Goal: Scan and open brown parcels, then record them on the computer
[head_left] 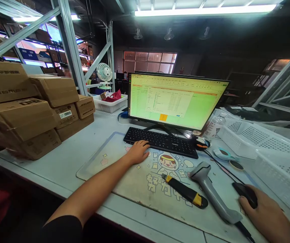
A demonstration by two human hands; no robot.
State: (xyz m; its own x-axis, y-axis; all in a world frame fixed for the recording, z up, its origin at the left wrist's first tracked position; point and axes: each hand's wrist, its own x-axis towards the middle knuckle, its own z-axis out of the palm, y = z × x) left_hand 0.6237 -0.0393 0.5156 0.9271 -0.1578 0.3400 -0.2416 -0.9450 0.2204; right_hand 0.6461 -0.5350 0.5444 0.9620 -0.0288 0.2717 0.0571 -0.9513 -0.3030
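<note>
Nearest the camera, a black sleeve (pixel 64 229) ended above the bare left forearm (pixel 91 190), which reached forward across the mat (pixel 124 182) to the keyboard (pixel 160 140). At its end the left hand (pixel 137 152) had a loose, spread grip holding nothing: fingertips lay on the keys at the keyboard's left end, and the thumb sat off its near edge, above the mat. The keyboard's long axis ran crosswise in front of the monitor (pixel 175 101), its right end slanting closer to the camera.

On the other side, the right hand (pixel 266 212) had its grip rounded over the mouse (pixel 246 195), palm behind, thumb along the side facing the scanner (pixel 212 192). The mouse lay directly under that hand, at the right of the worktop (pixel 76 148), well apart from the left hand. Its long axis ran roughly in line with the hand, front end forward and leftward. How firmly the fingers pressed, I could not tell.

Just left of the mouse lay the scanner, its head forward and its handle slanting back to the right; beyond it was the cutter (pixel 184 191), almost parallel, blade end forward. Of the two hands, the right was nearer to both. Ahead of the mouse, a tape roll (pixel 236 165) lay near the white crates (pixel 281 182), which flanked the right hand's outer side.
</note>
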